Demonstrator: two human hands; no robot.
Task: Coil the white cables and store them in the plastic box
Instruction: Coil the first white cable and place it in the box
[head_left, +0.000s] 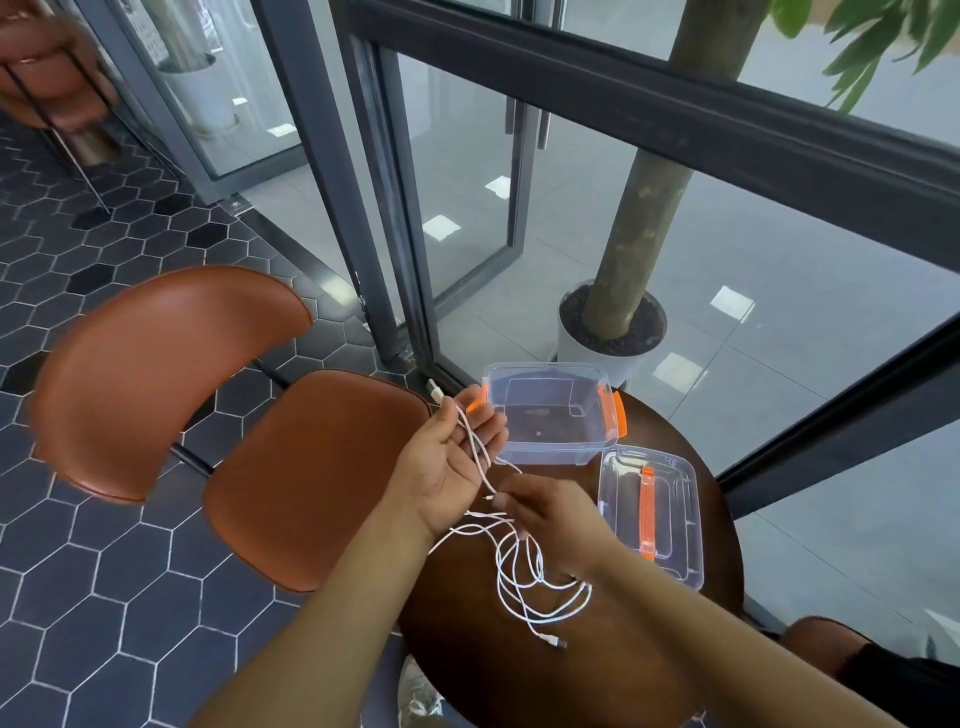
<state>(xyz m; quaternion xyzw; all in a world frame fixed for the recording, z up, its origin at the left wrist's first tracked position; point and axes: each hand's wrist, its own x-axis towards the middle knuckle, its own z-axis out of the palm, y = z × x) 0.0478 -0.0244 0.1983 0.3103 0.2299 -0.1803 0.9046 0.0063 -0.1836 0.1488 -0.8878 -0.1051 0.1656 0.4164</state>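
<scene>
Left hand (452, 460): palm up, fingers loose, white cable (498, 569) draped across | right hand (553, 514): pinches white cable | slack: looped on counter (467, 665) beneath right hand

Soft daylight, wide-angle edge distortion, corners blurred.
</scene>
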